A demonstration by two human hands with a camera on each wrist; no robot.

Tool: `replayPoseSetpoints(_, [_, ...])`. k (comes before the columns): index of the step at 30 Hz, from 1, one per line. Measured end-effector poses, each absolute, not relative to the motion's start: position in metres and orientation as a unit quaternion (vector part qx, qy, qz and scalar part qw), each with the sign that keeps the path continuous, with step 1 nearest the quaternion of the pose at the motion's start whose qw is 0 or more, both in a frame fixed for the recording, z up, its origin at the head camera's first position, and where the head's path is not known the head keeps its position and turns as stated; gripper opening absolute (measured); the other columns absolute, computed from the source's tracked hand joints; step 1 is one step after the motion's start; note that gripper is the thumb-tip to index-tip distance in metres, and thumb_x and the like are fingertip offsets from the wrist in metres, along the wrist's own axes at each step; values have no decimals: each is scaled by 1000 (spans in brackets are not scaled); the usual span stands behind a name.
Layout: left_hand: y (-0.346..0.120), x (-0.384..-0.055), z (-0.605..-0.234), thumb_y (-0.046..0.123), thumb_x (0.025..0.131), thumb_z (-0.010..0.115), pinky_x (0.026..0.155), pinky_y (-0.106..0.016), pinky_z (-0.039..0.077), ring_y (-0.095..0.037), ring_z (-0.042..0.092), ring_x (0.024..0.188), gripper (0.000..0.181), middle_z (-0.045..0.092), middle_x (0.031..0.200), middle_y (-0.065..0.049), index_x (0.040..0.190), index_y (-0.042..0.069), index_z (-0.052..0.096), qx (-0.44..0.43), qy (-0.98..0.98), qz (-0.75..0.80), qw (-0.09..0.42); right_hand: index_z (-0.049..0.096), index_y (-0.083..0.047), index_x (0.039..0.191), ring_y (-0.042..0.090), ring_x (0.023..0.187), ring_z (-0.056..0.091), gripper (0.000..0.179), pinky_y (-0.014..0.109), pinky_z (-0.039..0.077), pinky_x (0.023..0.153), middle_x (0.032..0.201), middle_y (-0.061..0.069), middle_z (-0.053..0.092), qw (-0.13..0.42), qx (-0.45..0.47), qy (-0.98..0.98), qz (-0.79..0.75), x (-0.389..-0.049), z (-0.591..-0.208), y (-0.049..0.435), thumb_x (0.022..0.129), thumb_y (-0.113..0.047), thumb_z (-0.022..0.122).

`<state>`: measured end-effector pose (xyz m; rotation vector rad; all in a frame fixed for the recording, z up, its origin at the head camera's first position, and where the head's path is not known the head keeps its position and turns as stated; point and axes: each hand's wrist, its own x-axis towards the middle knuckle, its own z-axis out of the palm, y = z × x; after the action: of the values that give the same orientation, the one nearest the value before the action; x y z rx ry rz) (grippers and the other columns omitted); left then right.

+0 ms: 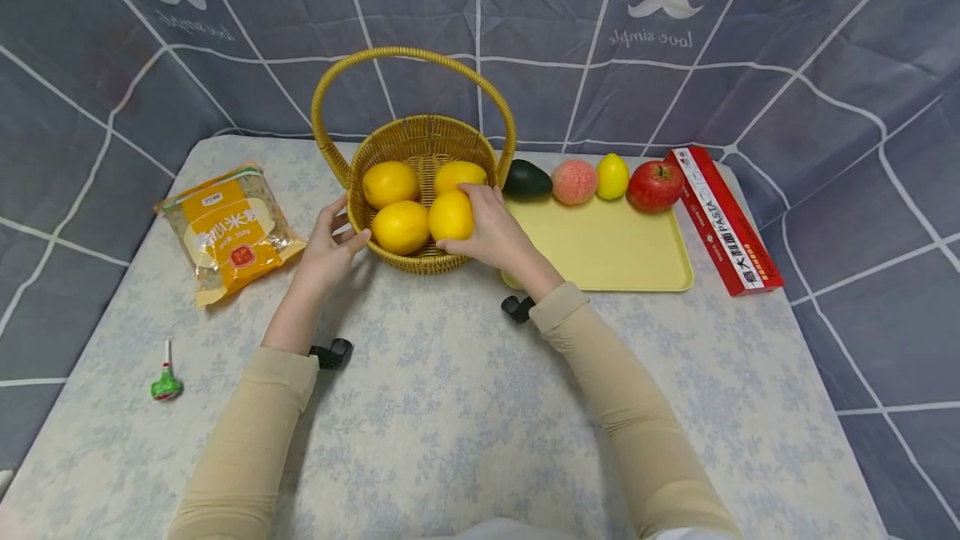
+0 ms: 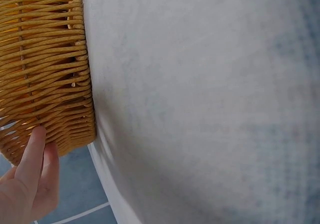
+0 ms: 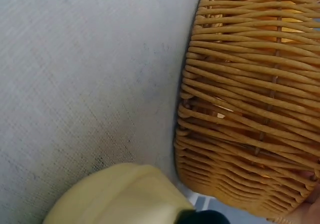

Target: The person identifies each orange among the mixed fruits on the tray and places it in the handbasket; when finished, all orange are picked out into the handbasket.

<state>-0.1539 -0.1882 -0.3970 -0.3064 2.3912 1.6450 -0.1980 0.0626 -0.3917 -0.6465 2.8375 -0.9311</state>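
Note:
A woven wicker basket (image 1: 423, 263) with a tall arched handle stands at the back of the table, holding several yellow oval fruits (image 1: 401, 227). My left hand (image 1: 327, 244) holds its left rim, thumb at the edge and fingers along the outer wall. In the left wrist view, the fingers (image 2: 34, 156) touch the wicker (image 2: 45, 74). Reaching over the basket's right side, my right hand (image 1: 497, 232) grips the right front yellow fruit (image 1: 451, 217) between thumb and fingers. The right wrist view shows mostly the basket's side (image 3: 250, 104), with the hand barely visible at the lower right corner.
Right of the basket lies a pale yellow tray (image 1: 600, 252), with an avocado (image 1: 528, 181), a peach (image 1: 574, 182), a lemon (image 1: 612, 177) and a red apple (image 1: 656, 187) along its back. Beyond is a red pasta box (image 1: 726, 222). Leftward lie a food bag (image 1: 228, 232) and a lollipop (image 1: 166, 383).

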Motion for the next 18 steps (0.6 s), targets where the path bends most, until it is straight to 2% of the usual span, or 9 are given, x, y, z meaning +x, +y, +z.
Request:
replayPoseSetpoints(4, [-189, -154, -397, 26, 103, 52, 116, -50, 33, -33, 28, 146, 75, 20, 162, -13, 160, 26, 5, -105, 814, 561, 111, 36, 0, 146, 31, 137, 41, 91, 45, 11, 125, 145, 19, 44, 36, -212, 929, -302, -200, -394, 62, 78, -40, 81])
replayPoseSetpoints(13, [-190, -154, -398, 27, 103, 52, 115, -50, 35, -33, 28, 146, 75, 18, 162, -14, 160, 25, 4, -94, 810, 568, 112, 40, -1, 146, 31, 133, 41, 92, 40, 15, 125, 145, 16, 47, 36, -194, 932, -302, -203, -398, 60, 76, -42, 84])
replayPoseSetpoints(18, [-191, -153, -399, 26, 103, 52, 115, -50, 36, -33, 27, 147, 76, 18, 163, -14, 160, 25, 3, -89, 809, 570, 112, 43, -4, 144, 30, 134, 41, 84, 39, 10, 125, 143, 14, 49, 49, -184, 936, -297, -203, -399, 60, 79, -41, 82])
